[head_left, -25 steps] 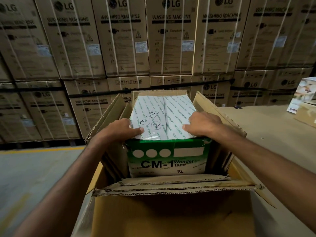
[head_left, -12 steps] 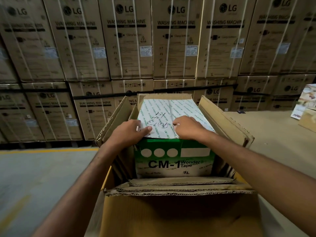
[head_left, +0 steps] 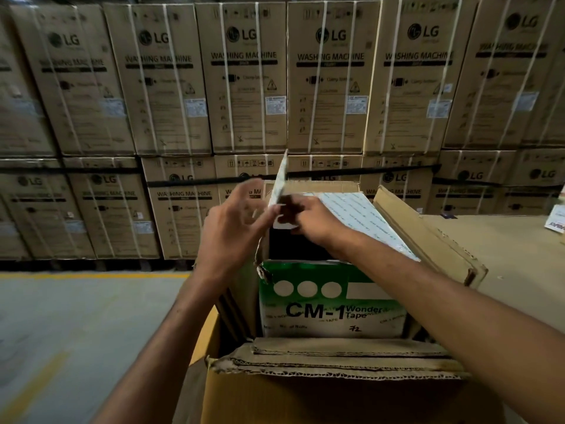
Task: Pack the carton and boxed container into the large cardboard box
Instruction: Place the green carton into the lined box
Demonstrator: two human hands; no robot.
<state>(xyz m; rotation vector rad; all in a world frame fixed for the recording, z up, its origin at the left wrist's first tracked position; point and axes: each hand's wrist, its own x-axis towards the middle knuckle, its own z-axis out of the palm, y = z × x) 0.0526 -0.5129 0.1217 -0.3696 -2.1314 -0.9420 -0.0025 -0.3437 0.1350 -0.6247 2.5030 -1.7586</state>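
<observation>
A green and white carton marked "CM-1 Wonder Tape" stands inside the large cardboard box, whose flaps are open. The carton's left top flap stands upright, showing a dark inside. Its right top flap lies flat. My right hand pinches the lower edge of the raised flap. My left hand is blurred just left of that flap, fingers spread, thumb near the flap's edge. I see no separate boxed container.
Stacked LG washing machine boxes form a wall behind. A brown cardboard-covered surface extends to the right, with a small printed box at the frame edge. Grey floor with a yellow line lies to the left.
Both hands rested on the carton's closed top. The left top flap has since swung up to vertical, and the hands have lifted to its edge.
</observation>
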